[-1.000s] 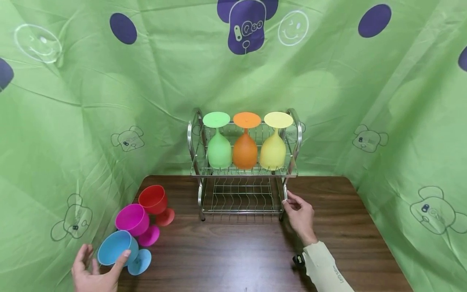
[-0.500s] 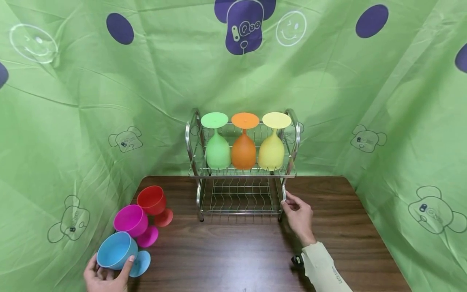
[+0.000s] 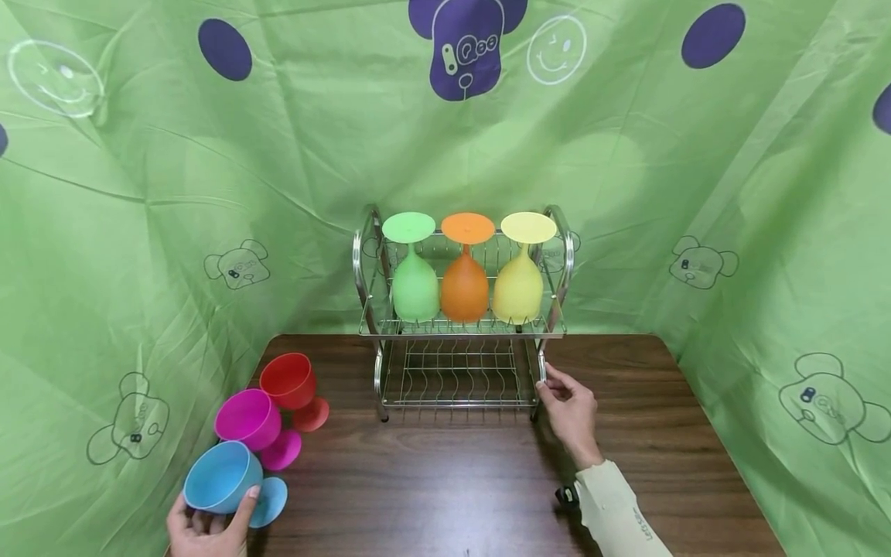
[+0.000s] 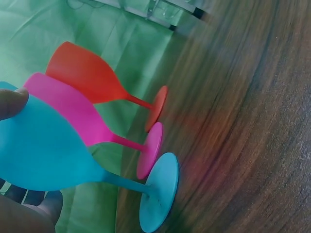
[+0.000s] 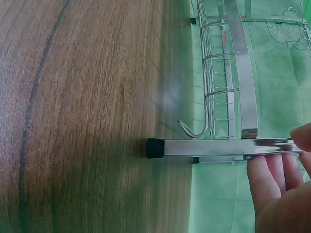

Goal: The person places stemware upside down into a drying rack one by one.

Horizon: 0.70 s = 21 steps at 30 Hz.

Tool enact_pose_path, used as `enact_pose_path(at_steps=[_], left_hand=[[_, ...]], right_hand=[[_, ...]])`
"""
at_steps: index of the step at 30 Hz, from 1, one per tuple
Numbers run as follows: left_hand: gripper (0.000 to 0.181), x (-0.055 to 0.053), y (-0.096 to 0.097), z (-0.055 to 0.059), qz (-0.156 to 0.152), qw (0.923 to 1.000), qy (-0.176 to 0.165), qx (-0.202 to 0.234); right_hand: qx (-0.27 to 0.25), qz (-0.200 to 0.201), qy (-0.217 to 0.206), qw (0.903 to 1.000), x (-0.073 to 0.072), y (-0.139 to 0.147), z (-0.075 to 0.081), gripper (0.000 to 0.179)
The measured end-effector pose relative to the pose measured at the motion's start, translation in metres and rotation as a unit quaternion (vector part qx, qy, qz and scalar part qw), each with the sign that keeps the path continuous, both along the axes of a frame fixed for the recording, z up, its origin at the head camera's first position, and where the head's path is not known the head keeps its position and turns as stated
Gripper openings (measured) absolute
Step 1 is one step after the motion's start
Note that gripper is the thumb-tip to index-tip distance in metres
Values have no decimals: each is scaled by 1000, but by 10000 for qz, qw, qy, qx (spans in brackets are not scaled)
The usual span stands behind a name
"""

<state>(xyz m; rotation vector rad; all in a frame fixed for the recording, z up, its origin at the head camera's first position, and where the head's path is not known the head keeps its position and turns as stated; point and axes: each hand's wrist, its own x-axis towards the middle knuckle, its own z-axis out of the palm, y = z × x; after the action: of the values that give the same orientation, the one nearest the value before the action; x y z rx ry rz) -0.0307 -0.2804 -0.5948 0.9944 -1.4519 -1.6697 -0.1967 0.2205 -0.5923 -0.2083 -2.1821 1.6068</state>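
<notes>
My left hand [image 3: 207, 535] grips the bowl of a blue goblet [image 3: 221, 476], thumb on the near side and fingers on the outer side. In the left wrist view the blue goblet's round foot [image 4: 159, 194] is at the table surface. Just behind it stand a magenta goblet [image 3: 248, 420] and a red goblet [image 3: 288, 381], both upright. My right hand [image 3: 572, 414] pinches the front right leg of a two-tier metal dish rack [image 3: 459, 404]; in the right wrist view, thumb and fingers lie on opposite sides of that leg [image 5: 209, 147].
Upside down on the rack's upper tier stand a green goblet [image 3: 416, 290], an orange goblet [image 3: 465, 290] and a yellow goblet [image 3: 518, 290]. The lower tier shows bare wires. Green cloth [image 3: 313, 155] surrounds the wooden table [image 3: 431, 480] at the back and sides.
My left hand has moved right and closed round the blue goblet's bowl. The right hand keeps its hold on the rack leg. The goblets have stayed in place.
</notes>
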Motion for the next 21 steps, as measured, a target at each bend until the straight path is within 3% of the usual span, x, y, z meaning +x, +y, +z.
enact_pose_path(at_steps=[6, 13, 18, 21], left_hand=[[94, 1, 4, 9, 95, 9995, 242, -170], [84, 6, 24, 42, 123, 9929, 881, -790], [83, 5, 44, 64, -360, 9820, 1416, -1201], [87, 3, 55, 73, -829, 9773, 1455, -1298]], right_hand=[[163, -44, 60, 9998, 0, 0, 0, 36], [333, 84, -3, 9994, -1, 1, 4, 37], [562, 186, -112, 9982, 2, 3, 6, 39], [664, 198, -264, 9973, 7, 4, 6, 41]])
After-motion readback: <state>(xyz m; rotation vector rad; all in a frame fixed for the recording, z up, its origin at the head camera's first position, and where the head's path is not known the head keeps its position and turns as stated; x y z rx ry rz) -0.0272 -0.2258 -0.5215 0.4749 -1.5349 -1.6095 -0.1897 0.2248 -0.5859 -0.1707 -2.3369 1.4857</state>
